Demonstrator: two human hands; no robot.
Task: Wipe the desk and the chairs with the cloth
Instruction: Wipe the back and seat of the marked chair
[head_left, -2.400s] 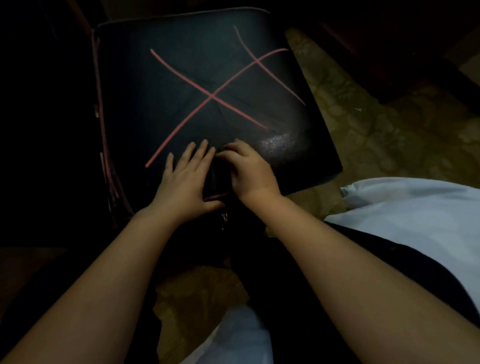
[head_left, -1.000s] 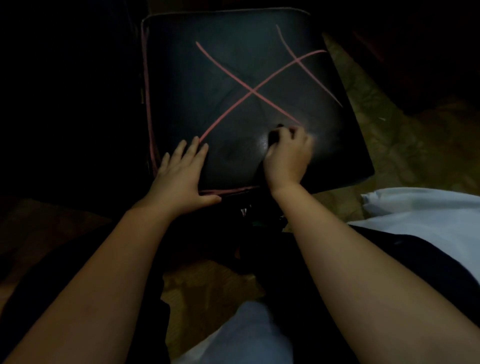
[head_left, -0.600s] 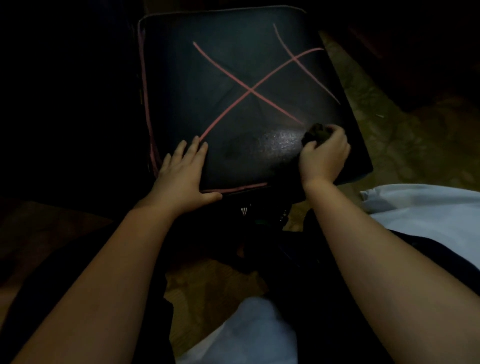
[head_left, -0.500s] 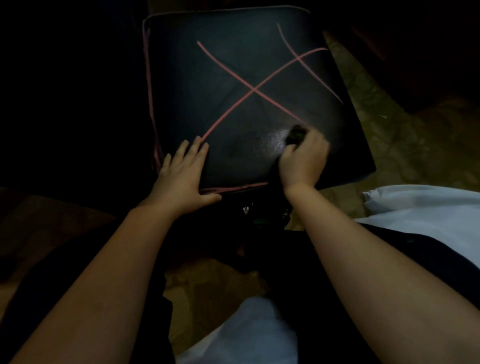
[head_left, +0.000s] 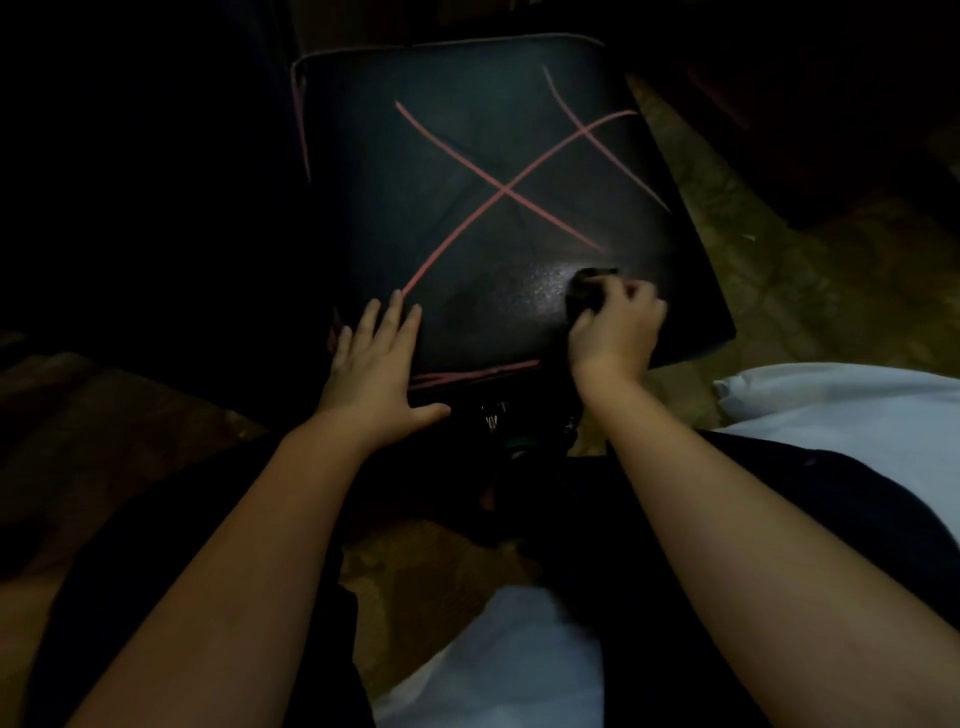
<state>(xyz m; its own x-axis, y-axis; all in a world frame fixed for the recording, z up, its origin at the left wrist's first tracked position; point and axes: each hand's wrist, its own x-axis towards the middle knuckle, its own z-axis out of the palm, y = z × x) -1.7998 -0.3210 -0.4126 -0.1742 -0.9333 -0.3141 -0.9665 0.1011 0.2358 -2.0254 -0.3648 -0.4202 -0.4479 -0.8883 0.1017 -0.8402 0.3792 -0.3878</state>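
Pressing a dark cloth (head_left: 589, 290) onto a black chair seat (head_left: 467, 145).
The cloth, a small wad, sits at about 4 o'clock on the seat, grasped in the curled fingers of the right grip (head_left: 615, 332) and touching the shiny upholstery. At 7 o'clock the left grip (head_left: 376, 358) lies released, fingers straight and spread flat over the seat's near edge. Pink lines (head_left: 503, 189) cross at the seat's middle. Patterned floor (head_left: 753, 270) shows at 3 o'clock, with white fabric (head_left: 857, 415) at 4 o'clock.

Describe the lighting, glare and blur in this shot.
Head view: very dim, with the left side and far corners nearly black; a speckled sheen on the chair seat beside the dark cloth; the right hand is slightly motion-blurred, the left hand sharper.
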